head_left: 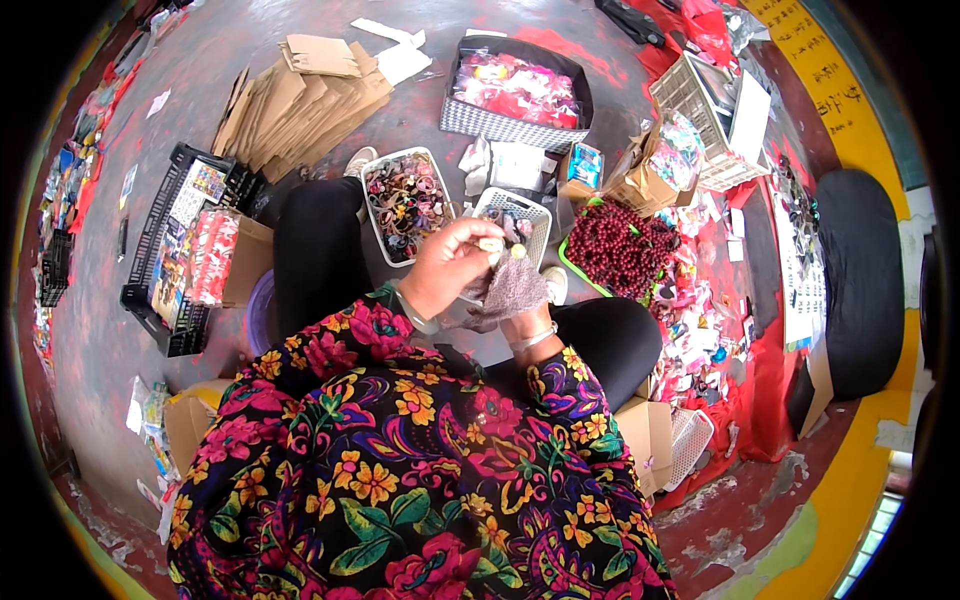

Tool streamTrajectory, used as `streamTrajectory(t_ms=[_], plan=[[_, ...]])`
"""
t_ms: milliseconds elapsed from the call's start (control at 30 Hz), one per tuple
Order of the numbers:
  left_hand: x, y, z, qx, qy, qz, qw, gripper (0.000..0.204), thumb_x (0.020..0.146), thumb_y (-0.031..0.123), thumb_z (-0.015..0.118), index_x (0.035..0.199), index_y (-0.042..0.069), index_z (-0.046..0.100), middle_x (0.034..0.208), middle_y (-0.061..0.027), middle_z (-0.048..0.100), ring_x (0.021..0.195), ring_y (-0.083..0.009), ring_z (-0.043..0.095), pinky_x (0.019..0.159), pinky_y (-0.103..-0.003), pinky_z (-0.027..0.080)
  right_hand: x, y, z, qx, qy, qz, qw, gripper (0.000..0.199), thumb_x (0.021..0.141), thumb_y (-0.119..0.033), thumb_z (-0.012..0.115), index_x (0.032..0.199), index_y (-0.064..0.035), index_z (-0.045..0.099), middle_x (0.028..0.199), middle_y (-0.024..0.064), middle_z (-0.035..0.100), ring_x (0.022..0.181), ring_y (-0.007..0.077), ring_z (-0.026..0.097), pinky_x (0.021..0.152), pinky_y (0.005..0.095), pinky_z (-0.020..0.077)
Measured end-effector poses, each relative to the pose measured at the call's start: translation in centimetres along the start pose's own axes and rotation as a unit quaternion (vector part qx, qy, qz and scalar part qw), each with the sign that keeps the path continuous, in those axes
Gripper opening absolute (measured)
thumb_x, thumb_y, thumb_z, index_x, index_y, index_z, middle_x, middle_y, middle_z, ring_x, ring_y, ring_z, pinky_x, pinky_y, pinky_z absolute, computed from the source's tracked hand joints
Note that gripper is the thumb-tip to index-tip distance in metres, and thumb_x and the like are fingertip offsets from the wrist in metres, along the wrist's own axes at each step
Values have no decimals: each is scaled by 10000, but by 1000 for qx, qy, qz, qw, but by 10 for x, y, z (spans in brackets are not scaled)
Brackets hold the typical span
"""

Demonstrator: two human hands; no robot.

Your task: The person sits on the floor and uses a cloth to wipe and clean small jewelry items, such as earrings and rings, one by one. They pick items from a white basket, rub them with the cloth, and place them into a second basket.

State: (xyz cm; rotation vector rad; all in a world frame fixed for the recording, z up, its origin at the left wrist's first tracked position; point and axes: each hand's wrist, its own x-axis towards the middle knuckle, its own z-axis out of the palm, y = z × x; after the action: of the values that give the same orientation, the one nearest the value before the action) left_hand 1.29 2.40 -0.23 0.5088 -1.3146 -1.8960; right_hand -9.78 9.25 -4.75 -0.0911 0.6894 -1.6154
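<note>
Got the left hand (445,275) pinched tight at thumb and forefinger, gripping a small pale bit (490,244) right at the tips, too tiny to make out properly. Seeing the right hand (530,322) mostly buried under a greyish-mauve piece of fabric (515,287), kinda knitted-looking, so honestly can't tell the spread of those fingers or the firmness of any hold. Can place the fabric easily enough though: draped over the right hand, just beside the left fingertips, between the bent knees and in front of part of a white basket (540,235). Can also spot a round yellowish piece (517,252) at its top edge; can't say if attached or just lying there. Wearing a band on each wrist plus a floral black top (370,480). Further out on the floor (110,310), got a white tray (378,225) full of tangled, colourful loops to the left of the basket, and a green tray (582,276) heaped with dark red beads (620,245) to its right. Past those, got a patterned box (500,124) with pink and red stuff inside, plus a stack of flattened cardboard (300,110) farther left. Over beyond the left knee, also got a black crate (185,342) and a purple tub (262,315).
</note>
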Motion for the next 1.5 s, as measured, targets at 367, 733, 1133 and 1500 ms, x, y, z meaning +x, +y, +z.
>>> streamTrajectory(t_ms=[367, 733, 1133, 1500], plan=[[12, 36, -39, -223, 85, -47, 970, 273, 874, 105, 422, 1106, -7, 512, 960, -45, 575, 792, -113, 544, 617, -227, 406, 14, -24, 14, -117, 103, 28, 987, 300, 892, -328, 458, 1030, -71, 525, 832, 16, 562, 686, 106, 552, 545, 226, 450], [2, -2, -28, -55, 67, -129, 988, 302, 860, 61, 485, 1148, -30, 488, 993, -57, 573, 841, -133, 568, 748, -248, 460, 20, -29, 40, -30, 9, 63, 997, 476, 863, -545, 336, 876, -105, 516, 746, -8, 489, 647, 118, 457, 572, 235, 389], [6, -1, -20, -129, 67, -181, 973, 133, 842, 49, 478, 966, 38, 526, 877, -40, 558, 793, -135, 563, 708, -304, 498, 4, -17, 6, -18, -33, 35, 999, 300, 892, -157, 403, 1152, -25, 473, 1072, 91, 548, 961, 201, 544, 845, 320, 437], [4, 39, -27, -263, 44, -153, 952, 119, 861, 55, 448, 962, 24, 504, 959, -177, 583, 917, -320, 587, 699, -292, 519, -14, -32, 32, 128, -191, 1, 973, 461, 878, -342, 437, 1251, -80, 362, 1242, 108, 428, 1147, 261, 408, 977, 427, 324]])
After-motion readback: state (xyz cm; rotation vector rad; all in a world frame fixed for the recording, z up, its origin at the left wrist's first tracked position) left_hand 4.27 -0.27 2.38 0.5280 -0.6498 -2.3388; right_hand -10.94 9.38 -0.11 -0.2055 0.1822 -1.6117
